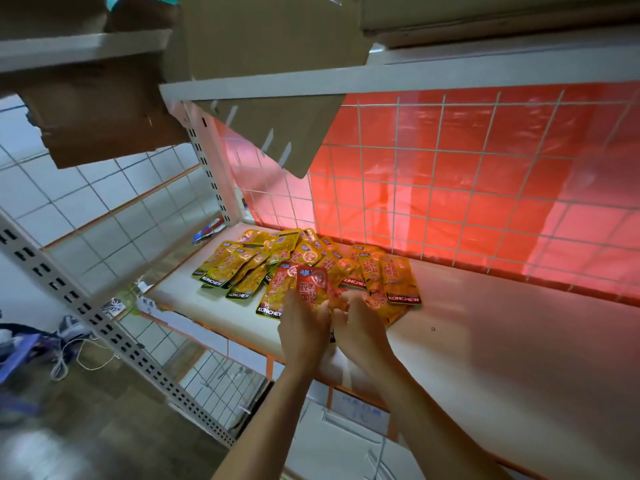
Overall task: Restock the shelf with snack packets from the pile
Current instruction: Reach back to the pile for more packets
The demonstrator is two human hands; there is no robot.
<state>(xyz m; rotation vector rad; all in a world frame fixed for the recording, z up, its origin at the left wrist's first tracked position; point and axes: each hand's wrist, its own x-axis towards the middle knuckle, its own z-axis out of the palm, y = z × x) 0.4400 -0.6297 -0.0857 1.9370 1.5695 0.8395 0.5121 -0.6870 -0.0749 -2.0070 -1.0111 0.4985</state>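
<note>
Several yellow and orange snack packets (249, 263) lie in a loose pile on the white shelf (467, 348), near its back left corner. My left hand (303, 332) holds a small stack of orange packets (294, 289) upright at the pile's front edge. My right hand (360, 325) is right beside it, its fingers curled around the right side of the same stack. More orange packets (398, 282) lie flat to the right of the hands, partly under my right hand.
A wire grid (450, 188) backed by red sheet closes the shelf's rear. Cardboard flaps (270, 109) hang from the shelf above. A perforated metal upright (114, 327) crosses the left side. A white box (332, 438) sits below the shelf edge. Cables lie on the floor at left.
</note>
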